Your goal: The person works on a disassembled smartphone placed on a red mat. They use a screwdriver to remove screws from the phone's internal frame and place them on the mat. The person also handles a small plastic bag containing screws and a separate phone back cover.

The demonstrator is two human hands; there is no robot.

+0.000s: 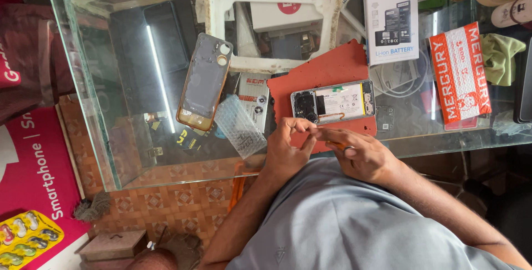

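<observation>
Both hands meet at the near edge of the glass tabletop (111, 109). The left hand (285, 148) has its fingers curled, thumb and fingertips pinched together toward the right hand. The right hand (360, 156) also has its grip nearly closed; a small orange item shows between its fingers, possibly a thin tool, though too little of it shows to tell its kind. A ring sits on one finger of this hand.

The opened phone (333, 101), back cover removed and internal parts exposed, lies directly beyond both grips, just past the fingertips and apart from them. Its long axis runs left to right, crosswise to the forearms. It rests on a red mat (321, 70). The left fingertips are nearer to the camera end of the phone; the right hand sits under its middle.

To the left of the left grip lie a clear ridged plastic piece (239, 126) and a phone back cover (204, 81) with an orange rim, tilted upright-diagonal. Beyond the phone lie a white frame (213, 26) and a white battery box (390, 18). To the right, well apart, lies an orange packet (460, 73).
</observation>
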